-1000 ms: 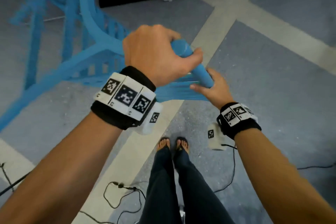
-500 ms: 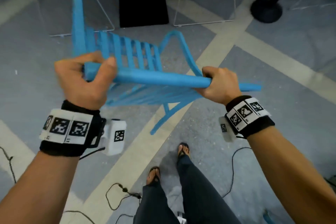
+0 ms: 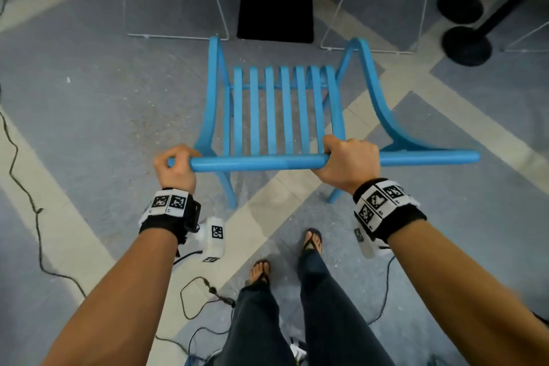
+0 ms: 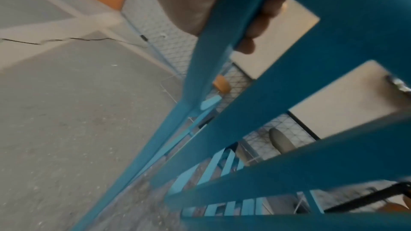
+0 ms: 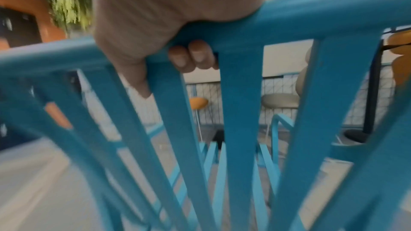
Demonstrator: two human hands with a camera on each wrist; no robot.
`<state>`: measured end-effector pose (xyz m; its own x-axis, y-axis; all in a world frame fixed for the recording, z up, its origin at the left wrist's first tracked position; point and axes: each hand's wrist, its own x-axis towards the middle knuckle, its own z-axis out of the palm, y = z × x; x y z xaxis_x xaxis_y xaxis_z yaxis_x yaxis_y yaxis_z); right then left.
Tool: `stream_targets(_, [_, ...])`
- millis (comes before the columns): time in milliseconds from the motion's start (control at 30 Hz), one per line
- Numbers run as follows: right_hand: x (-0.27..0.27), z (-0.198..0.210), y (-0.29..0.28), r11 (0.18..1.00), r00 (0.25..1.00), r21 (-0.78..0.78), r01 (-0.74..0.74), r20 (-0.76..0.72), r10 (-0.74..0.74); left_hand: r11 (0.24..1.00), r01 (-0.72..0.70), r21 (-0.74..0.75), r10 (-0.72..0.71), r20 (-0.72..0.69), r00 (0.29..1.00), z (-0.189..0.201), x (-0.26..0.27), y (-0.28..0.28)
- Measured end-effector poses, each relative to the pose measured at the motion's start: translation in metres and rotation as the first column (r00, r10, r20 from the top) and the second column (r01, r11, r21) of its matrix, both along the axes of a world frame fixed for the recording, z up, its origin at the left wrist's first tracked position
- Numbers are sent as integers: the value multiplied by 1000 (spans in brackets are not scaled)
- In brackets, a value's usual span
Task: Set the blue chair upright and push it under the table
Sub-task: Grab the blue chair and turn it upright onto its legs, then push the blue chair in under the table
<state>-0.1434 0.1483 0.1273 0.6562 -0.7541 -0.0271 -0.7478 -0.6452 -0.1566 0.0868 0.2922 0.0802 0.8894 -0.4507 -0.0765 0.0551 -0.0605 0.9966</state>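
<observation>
Both hands gripped the upright blue chair [image 3: 285, 116] by its top rail: left hand [image 3: 175, 169] at the end, right hand [image 3: 347, 160] mid-rail. The chair looked stiff and light.

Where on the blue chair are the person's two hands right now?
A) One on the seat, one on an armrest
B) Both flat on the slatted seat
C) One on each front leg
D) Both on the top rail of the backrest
D: the left hand and right hand both curl round the top rail of the blue chair.
</observation>
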Motion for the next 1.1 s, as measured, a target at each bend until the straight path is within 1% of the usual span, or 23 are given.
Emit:
stream_targets(67, [-1,-9,5,1000,1000,-10,13,6,-13,1000,29,2,-29,-11,1000,-4,1,-1])
stream_targets(133, [-1,-9,6,999,1000,-28,19,25,-18,999,51,-2,-51,-11,999,-5,3,-6])
stream_targets(200, [-1,-6,5,1000,999,-26,6,47,-4,999,38,6,-38,7,999,-7,6,-10])
stream_targets(233, [-3,-5,4,1000,998,-21,-4,62,6,999,13,47,-15,50,999,-7,7,-9])
stream_targets(267, [-8,-5,2,1000,996,-14,-16,84,17,992,-34,120,17,140,990,-5,6,-8])
stream_targets(300, [-14,-5,1,1000,993,-6,-24,116,24,968,-113,225,42,298,954,-2,4,-6])
stream_targets(333, [-22,-7,0,1000,987,2,-28,157,27,923,-192,332,15,468,883,1,0,-5])
stream_targets(367, [-29,-7,-3,999,980,1,-33,197,32,884,-238,403,-65,609,791,4,-7,-7])
stream_targets(400, [-36,-8,-5,999,974,-9,-32,222,33,854,-241,460,-185,703,687,5,-16,-10])
stream_targets(433, [-43,-9,-7,999,973,-30,-14,228,20,823,-211,527,-322,739,592,8,-27,-15])
stream_targets(467, [-47,-11,-11,998,975,-56,27,220,-14,777,-183,603,-444,729,521,11,-37,-21])
stream_targets(500, [-50,-13,-15,993,976,-82,85,205,-67,729,-157,666,-529,694,488,14,-44,-27])
stream_targets(533, [-51,-16,-18,983,974,-107,148,188,-126,695,-132,707,-581,660,476,20,-50,-32])
stream_targets(567, [-50,-18,-22,972,970,-130,198,171,-174,680,-121,723,-601,644,473,23,-52,-36])
stream_targets(633, [-46,-21,-27,953,961,-161,257,150,-233,686,-134,715,-602,662,447,28,-53,-39])
stream_targets(733, [-41,-23,-30,948,961,-182,261,146,-236,696,-165,699,-599,691,404,28,-50,-42])
stream_targets(800, [-35,-22,-37,949,962,-188,252,159,-224,678,-162,717,-615,675,408,27,-43,-50])
stream_targets(900, [-17,-21,-58,948,957,-195,252,193,-215,664,-164,730,-617,658,432,25,-23,-73])
stream_targets(967, [-1,-20,-76,946,955,-203,254,204,-213,669,-164,725,-604,659,448,26,-8,-93])
stream_targets(1100, [33,-20,-120,943,956,-216,254,203,-211,703,-159,693,-576,686,444,30,26,-140])
